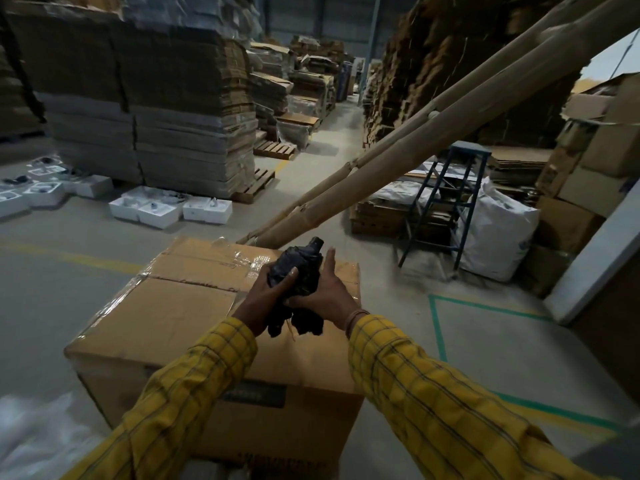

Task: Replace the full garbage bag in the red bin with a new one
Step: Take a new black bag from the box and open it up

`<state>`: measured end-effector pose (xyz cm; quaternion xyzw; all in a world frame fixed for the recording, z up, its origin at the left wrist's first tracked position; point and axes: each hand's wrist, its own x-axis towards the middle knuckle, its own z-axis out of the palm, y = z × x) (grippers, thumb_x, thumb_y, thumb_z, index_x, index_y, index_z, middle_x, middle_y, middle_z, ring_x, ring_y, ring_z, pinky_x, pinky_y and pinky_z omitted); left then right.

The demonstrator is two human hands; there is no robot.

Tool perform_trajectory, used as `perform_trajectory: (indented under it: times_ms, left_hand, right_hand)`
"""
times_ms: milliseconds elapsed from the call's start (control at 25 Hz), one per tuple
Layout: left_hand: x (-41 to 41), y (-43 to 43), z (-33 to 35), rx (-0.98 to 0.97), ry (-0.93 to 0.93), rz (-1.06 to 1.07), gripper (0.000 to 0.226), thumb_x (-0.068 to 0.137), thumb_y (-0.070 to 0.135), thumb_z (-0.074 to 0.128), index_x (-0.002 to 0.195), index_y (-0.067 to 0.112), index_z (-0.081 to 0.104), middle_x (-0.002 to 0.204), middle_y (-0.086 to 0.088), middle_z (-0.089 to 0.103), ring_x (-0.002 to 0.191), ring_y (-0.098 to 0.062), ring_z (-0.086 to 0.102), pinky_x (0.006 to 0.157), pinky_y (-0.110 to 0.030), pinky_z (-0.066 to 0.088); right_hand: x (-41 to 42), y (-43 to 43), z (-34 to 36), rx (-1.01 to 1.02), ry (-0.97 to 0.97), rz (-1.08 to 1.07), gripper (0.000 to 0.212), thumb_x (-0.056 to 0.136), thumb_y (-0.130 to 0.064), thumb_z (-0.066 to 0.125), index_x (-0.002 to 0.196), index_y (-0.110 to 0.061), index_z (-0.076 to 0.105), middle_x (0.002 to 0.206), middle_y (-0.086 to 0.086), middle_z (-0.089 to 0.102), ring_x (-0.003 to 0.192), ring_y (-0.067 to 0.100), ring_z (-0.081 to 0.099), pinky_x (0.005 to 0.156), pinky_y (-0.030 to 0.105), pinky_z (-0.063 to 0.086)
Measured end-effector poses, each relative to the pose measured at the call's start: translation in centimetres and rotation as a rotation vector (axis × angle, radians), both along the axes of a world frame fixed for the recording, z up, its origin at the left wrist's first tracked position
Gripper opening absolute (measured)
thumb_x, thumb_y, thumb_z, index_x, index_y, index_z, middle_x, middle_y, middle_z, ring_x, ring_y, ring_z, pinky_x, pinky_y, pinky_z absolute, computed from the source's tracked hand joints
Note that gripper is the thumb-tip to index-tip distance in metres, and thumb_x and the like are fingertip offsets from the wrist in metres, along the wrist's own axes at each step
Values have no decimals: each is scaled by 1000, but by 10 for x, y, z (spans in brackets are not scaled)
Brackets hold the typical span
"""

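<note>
A crumpled black garbage bag bundle [302, 271] is held between both hands above a large taped cardboard box [194, 306]. My left hand [268, 297] grips its left side, with the thumb pressed on top. My right hand [323, 292] cups the right side from below, its fingers pointing up. Loose ends of the bag hang down under my hands. Both arms wear yellow checked sleeves. No red bin is in view.
Long cardboard tubes [415, 133] lean diagonally from the floor beyond the box up to the right. A blue metal stool [446, 202] and a white sack [495, 233] stand at the right. Pallets of flat cardboard [156, 116] and white foam trays [156, 209] fill the left.
</note>
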<state>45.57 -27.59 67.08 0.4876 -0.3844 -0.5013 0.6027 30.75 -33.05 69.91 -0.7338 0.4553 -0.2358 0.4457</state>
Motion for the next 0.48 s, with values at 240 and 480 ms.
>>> perform_trajectory:
  times_ms: [240,480]
  left_hand:
    - [-5,6,4,-51,-263,85,55,91,48,61,127,10,45,110,-15,62,82,-18,66,54,-19,55]
    - [-4,13,8,40,-497,-276,52,86,14,74,132,15,49,117,-4,60,101,-22,66,67,-16,58]
  right_hand:
    - [-24,3,25,35,49,-45,86,78,-20,79,146,-18,28,117,13,60,79,25,67,60,36,63]
    - [-61,-24,65,390,-437,-287,20,82,-17,70,96,-3,67,80,14,63,59,22,61,43,24,45]
